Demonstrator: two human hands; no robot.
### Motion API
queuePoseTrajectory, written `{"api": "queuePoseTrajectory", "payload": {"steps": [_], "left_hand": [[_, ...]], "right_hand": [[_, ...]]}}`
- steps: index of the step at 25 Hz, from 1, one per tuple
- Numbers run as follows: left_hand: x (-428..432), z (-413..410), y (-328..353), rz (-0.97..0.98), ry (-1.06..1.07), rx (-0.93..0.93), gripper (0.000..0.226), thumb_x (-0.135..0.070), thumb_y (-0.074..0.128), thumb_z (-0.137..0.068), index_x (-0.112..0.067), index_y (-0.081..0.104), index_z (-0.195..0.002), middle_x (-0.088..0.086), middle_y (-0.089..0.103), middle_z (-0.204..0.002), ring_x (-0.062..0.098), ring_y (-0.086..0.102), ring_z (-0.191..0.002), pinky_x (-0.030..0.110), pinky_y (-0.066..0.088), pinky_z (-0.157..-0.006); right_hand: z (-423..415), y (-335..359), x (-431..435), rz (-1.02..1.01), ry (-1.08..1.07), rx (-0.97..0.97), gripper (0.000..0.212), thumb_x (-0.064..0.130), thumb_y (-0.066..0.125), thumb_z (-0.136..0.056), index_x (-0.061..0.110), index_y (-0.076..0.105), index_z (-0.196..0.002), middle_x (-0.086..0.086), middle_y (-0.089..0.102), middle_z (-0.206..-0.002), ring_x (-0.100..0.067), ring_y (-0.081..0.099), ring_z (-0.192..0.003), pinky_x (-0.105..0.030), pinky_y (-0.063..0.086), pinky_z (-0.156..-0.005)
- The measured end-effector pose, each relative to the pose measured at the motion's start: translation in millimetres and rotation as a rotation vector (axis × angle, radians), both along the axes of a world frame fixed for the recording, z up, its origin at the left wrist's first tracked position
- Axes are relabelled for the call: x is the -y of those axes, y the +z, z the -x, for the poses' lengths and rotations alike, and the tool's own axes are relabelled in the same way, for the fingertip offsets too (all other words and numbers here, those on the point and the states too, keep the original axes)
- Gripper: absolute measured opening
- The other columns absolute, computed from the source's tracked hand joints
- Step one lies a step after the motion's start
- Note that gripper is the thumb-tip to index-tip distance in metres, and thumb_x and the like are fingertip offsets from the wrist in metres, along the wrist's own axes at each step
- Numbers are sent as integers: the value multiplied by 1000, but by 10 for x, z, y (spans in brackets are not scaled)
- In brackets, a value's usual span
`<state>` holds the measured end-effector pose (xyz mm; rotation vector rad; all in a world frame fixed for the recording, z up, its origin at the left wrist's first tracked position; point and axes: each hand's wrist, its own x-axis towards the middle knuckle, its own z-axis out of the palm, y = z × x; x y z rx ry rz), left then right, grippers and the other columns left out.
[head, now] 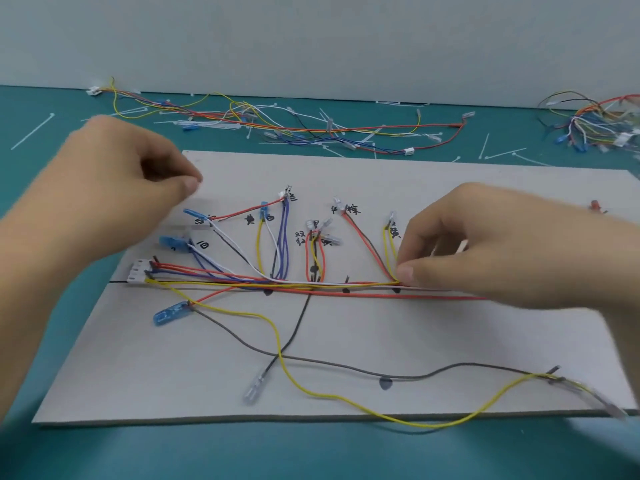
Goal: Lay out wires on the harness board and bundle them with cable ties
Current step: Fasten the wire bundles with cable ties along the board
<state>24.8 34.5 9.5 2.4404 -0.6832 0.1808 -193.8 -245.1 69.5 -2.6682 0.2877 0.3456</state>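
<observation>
Wires — thin, glossy, many-coloured — run bundled across the matte grey harness board on the teal desk.
Right hand fingers pinch the trunk; left hand blurred, curled, grip unclear — right forearm cut off.

Teal tabletop, pale wall

The light is bright and even with only soft shadows, the left hand looks smeared and blurry, and the board bends near the picture's edges.
</observation>
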Motion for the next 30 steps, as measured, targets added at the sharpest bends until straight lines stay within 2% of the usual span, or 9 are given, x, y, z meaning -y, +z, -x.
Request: {"api": "queuePoseTrajectory", "payload": {"steps": [3, 6, 10, 15, 17, 21, 24, 28, 30], "left_hand": [[277, 327, 28, 49, -167, 47, 14, -31, 74, -90, -30, 75, -76, -28, 64, -63, -12, 50, -44, 15, 39, -42], [342, 342, -39, 29, -205, 67, 22, -37, 72, -92, -28, 72, -72, -3, 57, -54, 2, 50, -50, 24, 33, -45], [243, 181, -122, 77, -152, 33, 13, -41, 72, -92, -32, 72, -83, -3, 48, -53, 10, 45, -53, 29, 35, -52], [251, 167, -146, 65, -161, 14, 11, -42, 71, -91, -36, 72, -82, -15, 53, -56, 8, 45, -51, 23, 34, -49], [276, 171, -158, 51, -145, 4, 17, -39, 72, -91, -33, 72, -75, -16, 52, -55, 8, 46, -53, 27, 35, -52], [289, 196, -147, 66, -128, -12, 18, -37, 71, -91, -29, 73, -75, -16, 50, -54, 8, 45, -53, 26, 33, -51], [290, 212, -132, 77, -127, -24, 17, -35, 71, -91, -29, 73, -75, -16, 51, -54, 8, 44, -52, 28, 32, -53], [280, 234, -101, 76, -121, -38, 16, -35, 71, -91, -31, 73, -76, -17, 53, -55, 7, 45, -53, 26, 33, -55], [286, 247, -93, 67, -119, -43, 16, -34, 71, -91, -30, 73, -76, -19, 53, -54, 6, 46, -53, 25, 33, -55]], "right_hand": [[-233, 189, 144, 22, -60, 113, 13, 55, 68, -77, 47, 74, -85, 22, 72, -70, 3, 65, -61, -22, 46, -52], [-859, 33, 262, -21, -188, 271, 6, 34, 73, -85, 32, 79, -85, 9, 73, -68, -7, 64, -60, -18, 46, -53], [-1660, -278, 299, 0, -182, 300, 16, 15, 73, -88, 18, 81, -102, 8, 66, -72, -2, 55, -61, -15, 41, -52], [-2128, -521, 316, 119, -189, 301, 25, 19, 77, -85, 11, 79, -109, -7, 76, -108, -21, 68, -100, -28, 54, -86], [-2239, -578, 328, 164, -199, 315, 28, 19, 76, -85, 8, 77, -110, -11, 75, -110, -26, 68, -106, -35, 56, -91], [-2331, -607, 298, 227, -220, 349, 9, 7, 65, -86, 11, 66, -94, -8, 65, -94, -29, 63, -84, -34, 54, -75], [-2335, -643, 235, 360, -166, 354, 18, 4, 54, -88, 16, 44, -78, -4, 48, -82, -32, 51, -76, -37, 40, -71], [-2289, -531, 285, 411, -104, 389, 17, 5, 56, -88, 10, 63, -103, -11, 62, -99, -35, 60, -90, -39, 51, -78], [-2190, -373, 339, 363, -141, 373, 19, 5, 54, -84, 8, 66, -98, -14, 65, -94, -35, 63, -87, -41, 57, -79]]}}
